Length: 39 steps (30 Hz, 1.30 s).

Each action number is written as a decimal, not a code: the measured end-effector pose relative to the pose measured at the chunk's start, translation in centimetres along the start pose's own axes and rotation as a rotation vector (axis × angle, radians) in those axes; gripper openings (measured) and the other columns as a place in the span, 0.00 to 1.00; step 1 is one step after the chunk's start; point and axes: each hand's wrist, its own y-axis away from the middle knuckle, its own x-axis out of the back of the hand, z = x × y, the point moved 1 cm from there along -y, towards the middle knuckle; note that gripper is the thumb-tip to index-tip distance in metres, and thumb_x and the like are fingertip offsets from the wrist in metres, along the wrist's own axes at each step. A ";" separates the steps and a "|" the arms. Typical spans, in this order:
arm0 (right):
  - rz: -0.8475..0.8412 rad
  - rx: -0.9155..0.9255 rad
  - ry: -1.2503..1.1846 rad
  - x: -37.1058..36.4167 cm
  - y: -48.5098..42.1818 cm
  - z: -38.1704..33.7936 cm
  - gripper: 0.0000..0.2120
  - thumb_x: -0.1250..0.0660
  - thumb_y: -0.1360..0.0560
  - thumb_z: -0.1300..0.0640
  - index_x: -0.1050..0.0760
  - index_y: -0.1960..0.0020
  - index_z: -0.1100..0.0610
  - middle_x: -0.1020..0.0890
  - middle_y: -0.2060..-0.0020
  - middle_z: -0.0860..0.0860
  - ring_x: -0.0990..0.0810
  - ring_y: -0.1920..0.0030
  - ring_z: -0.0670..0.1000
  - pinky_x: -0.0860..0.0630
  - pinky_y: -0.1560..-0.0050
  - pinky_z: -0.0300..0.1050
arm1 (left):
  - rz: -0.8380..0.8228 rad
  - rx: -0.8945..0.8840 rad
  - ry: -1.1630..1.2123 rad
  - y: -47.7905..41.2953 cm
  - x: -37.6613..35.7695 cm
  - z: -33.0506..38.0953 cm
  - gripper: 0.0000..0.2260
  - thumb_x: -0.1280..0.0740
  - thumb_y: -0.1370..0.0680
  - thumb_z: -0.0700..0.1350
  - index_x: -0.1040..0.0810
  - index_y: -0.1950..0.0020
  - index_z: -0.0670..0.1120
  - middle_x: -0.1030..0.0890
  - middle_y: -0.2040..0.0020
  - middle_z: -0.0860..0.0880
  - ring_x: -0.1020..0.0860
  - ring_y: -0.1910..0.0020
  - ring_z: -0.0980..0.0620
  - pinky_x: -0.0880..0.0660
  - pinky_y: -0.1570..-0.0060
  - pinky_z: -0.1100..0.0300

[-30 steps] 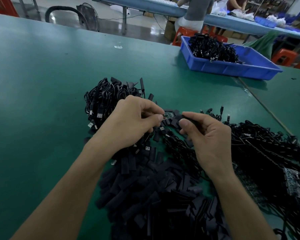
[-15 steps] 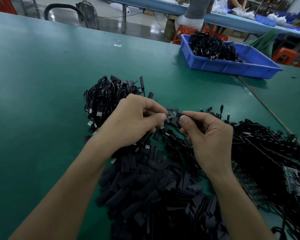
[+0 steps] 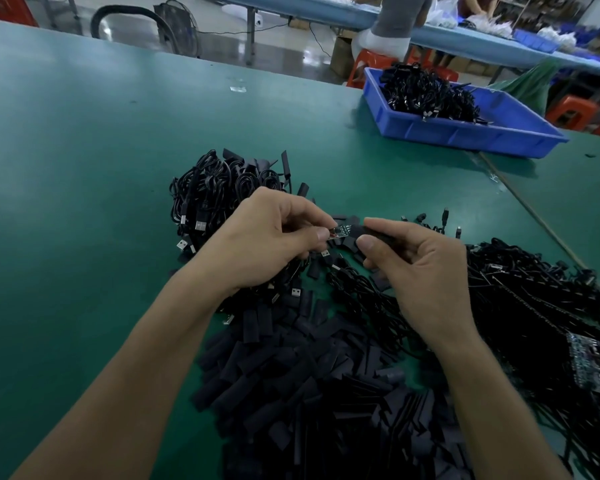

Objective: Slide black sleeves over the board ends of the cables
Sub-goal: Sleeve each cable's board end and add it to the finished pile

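Now | left hand (image 3: pixel 267 244) pinches board (image 3: pixel 340 232) | right hand (image 3: pixel 426 275) pinches sleeve (image 3: pixel 376 233), mouth at board edge | table (image 3: pixel 84 168) stretches left

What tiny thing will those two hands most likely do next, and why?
Probably the right hand slides its black sleeve leftward over the small circuit board pinched in the left hand. The sleeve's mouth seems to sit at the board's end, yet most of the board shows bare.

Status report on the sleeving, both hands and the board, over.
Left hand pinches the circuit board. Right hand pinches a black sleeve, its mouth at the board's end, board not yet covered. Nothing between them; loose sleeves piled below.
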 end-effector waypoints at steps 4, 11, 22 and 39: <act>-0.144 -0.004 -0.027 0.8 -0.6 -0.3 0.12 0.26 0.32 0.49 0.17 0.49 0.46 0.14 0.63 0.44 0.16 0.65 0.45 0.22 0.60 0.34 | -0.040 -0.016 -0.011 0.0 0.1 0.0 0.05 0.29 0.22 0.39 0.14 0.50 0.48 0.14 0.62 0.51 0.20 0.67 0.59 0.25 0.63 0.70; -0.276 -0.007 -0.083 1.1 -0.9 -0.5 0.11 0.26 0.32 0.53 0.17 0.50 0.48 0.13 0.60 0.48 0.16 0.65 0.45 0.22 0.61 0.33 | -0.083 -0.013 0.080 -0.1 -0.5 -0.5 0.06 0.26 0.24 0.38 0.17 0.51 0.48 0.14 0.63 0.49 0.19 0.67 0.58 0.24 0.62 0.69; -0.118 0.053 -0.057 0.6 -0.6 0.2 0.08 0.27 0.29 0.51 0.16 0.50 0.49 0.15 0.66 0.46 0.17 0.68 0.46 0.23 0.64 0.34 | 0.011 0.087 -0.088 -0.2 -0.5 -0.7 0.13 0.27 0.25 0.58 0.17 0.62 0.50 0.15 0.67 0.54 0.20 0.67 0.53 0.22 0.64 0.56; -0.181 0.015 -0.078 0.9 -0.8 0.2 0.10 0.27 0.30 0.54 0.17 0.48 0.51 0.15 0.65 0.47 0.18 0.67 0.46 0.21 0.62 0.37 | -0.093 0.030 -0.070 -0.4 -0.8 -1.0 0.09 0.31 0.20 0.50 0.17 0.57 0.49 0.16 0.66 0.54 0.24 0.66 0.50 0.30 0.73 0.65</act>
